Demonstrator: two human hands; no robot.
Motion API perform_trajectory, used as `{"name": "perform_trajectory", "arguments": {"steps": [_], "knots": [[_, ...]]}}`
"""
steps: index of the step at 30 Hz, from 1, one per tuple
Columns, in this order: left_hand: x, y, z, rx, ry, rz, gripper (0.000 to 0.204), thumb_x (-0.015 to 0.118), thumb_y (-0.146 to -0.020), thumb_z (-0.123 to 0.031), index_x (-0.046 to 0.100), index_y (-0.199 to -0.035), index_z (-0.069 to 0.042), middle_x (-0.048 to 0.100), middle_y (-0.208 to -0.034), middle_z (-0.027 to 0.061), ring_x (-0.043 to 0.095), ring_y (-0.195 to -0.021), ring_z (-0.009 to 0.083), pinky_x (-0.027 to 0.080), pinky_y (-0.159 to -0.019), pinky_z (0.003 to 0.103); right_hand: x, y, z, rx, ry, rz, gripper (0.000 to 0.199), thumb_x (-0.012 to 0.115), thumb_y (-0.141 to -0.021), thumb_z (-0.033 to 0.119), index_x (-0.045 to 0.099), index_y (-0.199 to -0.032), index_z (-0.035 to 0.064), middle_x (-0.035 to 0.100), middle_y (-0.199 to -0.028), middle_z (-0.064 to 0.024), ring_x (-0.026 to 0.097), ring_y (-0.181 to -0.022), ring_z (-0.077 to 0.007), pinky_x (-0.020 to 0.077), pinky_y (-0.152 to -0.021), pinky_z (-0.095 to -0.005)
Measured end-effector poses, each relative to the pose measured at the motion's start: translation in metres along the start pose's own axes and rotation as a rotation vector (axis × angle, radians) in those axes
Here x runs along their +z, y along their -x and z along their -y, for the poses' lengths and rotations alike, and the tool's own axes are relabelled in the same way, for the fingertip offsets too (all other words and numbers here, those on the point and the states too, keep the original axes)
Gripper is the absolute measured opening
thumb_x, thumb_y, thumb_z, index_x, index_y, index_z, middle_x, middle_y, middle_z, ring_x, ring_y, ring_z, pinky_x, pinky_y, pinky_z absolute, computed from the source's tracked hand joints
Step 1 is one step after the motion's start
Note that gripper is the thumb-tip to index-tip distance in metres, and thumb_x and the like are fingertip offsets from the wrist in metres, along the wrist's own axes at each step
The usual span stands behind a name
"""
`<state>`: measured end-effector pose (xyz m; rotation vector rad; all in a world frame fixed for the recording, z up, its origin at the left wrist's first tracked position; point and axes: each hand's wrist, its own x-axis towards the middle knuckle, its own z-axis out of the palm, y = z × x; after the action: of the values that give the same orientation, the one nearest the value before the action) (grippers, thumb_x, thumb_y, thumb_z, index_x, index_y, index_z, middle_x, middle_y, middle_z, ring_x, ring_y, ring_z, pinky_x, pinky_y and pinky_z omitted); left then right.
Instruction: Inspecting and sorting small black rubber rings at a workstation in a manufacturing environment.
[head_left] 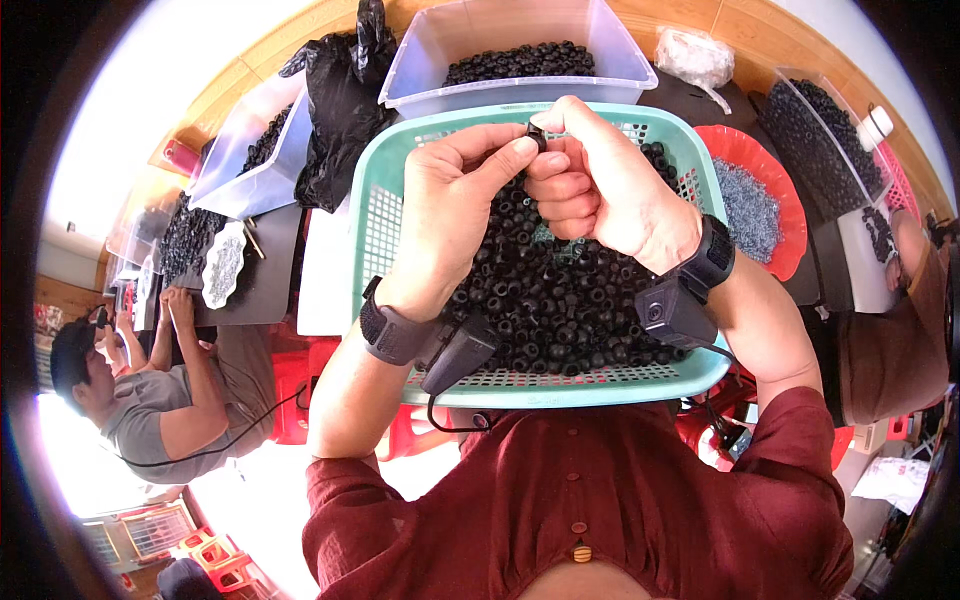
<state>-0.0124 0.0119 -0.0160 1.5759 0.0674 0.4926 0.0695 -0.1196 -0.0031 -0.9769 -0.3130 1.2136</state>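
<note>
Over a mint-green plastic basket (362, 240) my two hands meet near its far side. Thumb and fingers of my left hand (450, 190) pinch a small black plastic part (537, 138). My right hand (610, 180) is closed at the same part, its thumb raised over the top and the other fingers curled in. Many loose black ring-like plastic parts (560, 310), each with a hole, fill the basket below. Whether a second small piece sits between my fingers is hidden. Both wrists wear dark straps with small black boxes.
Behind the basket stands a clear bin (520, 95) of black parts, beside a black plastic bag (345, 100). A red scalloped tray (790, 215) holds small grey-blue pieces. Another clear bin (820, 140) is at far right. Co-workers sit at left and right.
</note>
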Motion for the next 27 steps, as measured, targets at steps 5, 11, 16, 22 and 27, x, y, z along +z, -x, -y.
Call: {"name": "perform_trajectory", "arguments": {"steps": [5, 11, 16, 22, 27], "knots": [[0.0003, 0.0011, -0.0016, 0.021, -0.13, -0.006, 0.02, 0.065, -0.084, -0.01, 0.067, -0.098, 0.004, 0.067, -0.083, 0.0049, 0.058, -0.075, 0.0069, 0.047, -0.071, 0.021, 0.0043, -0.0009, 0.0006, -0.022, 0.14, -0.107, 0.039, 0.049, -0.081, 0.043, 0.029, -0.057, 0.0199, 0.021, -0.049, 0.0108, 0.018, -0.037, -0.0044, 0.0131, -0.035, -0.0224], [0.0, 0.0006, -0.0004, 0.024, -0.072, -0.002, 0.019, 0.065, -0.084, -0.009, 0.067, -0.097, 0.004, 0.067, -0.081, 0.0044, 0.058, -0.073, 0.0062, 0.047, -0.069, 0.021, -0.002, -0.0001, 0.0001, 0.027, -0.008, 0.028, 0.04, 0.049, -0.081, 0.043, 0.027, -0.056, 0.0202, 0.021, -0.049, 0.011, 0.017, -0.037, -0.0042, 0.0122, -0.036, -0.0223], [-0.0031, -0.0002, 0.0027, 0.055, -0.173, -0.001, 0.019, 0.065, -0.084, -0.01, 0.067, -0.097, 0.003, 0.067, -0.079, 0.0038, 0.057, -0.071, 0.0055, 0.046, -0.067, 0.021, -0.0013, -0.0038, -0.0002, 0.013, 0.091, -0.016, 0.04, 0.049, -0.081, 0.044, 0.028, -0.057, 0.02, 0.02, -0.049, 0.0111, 0.016, -0.037, -0.0043, 0.0121, -0.036, -0.0222], [0.0003, -0.0024, 0.0005, 0.082, -0.166, -0.018, 0.018, 0.065, -0.084, -0.01, 0.067, -0.095, 0.003, 0.067, -0.078, 0.0035, 0.057, -0.071, 0.0049, 0.047, -0.066, 0.021, -0.0014, -0.0022, -0.0004, -0.029, 0.085, -0.041, 0.041, 0.051, -0.083, 0.046, 0.031, -0.059, 0.0196, 0.021, -0.05, 0.011, 0.017, -0.038, -0.0036, 0.012, -0.036, -0.0217], [-0.002, -0.0008, 0.0007, 0.088, -0.164, -0.012, 0.016, 0.064, -0.084, -0.009, 0.067, -0.094, 0.003, 0.067, -0.078, 0.0037, 0.058, -0.071, 0.0054, 0.047, -0.066, 0.021, -0.0012, -0.005, -0.0034, -0.049, 0.085, 0.021, 0.041, 0.053, -0.084, 0.046, 0.033, -0.06, 0.0194, 0.022, -0.05, 0.011, 0.018, -0.039, -0.0031, 0.0119, -0.037, -0.0215]]}}
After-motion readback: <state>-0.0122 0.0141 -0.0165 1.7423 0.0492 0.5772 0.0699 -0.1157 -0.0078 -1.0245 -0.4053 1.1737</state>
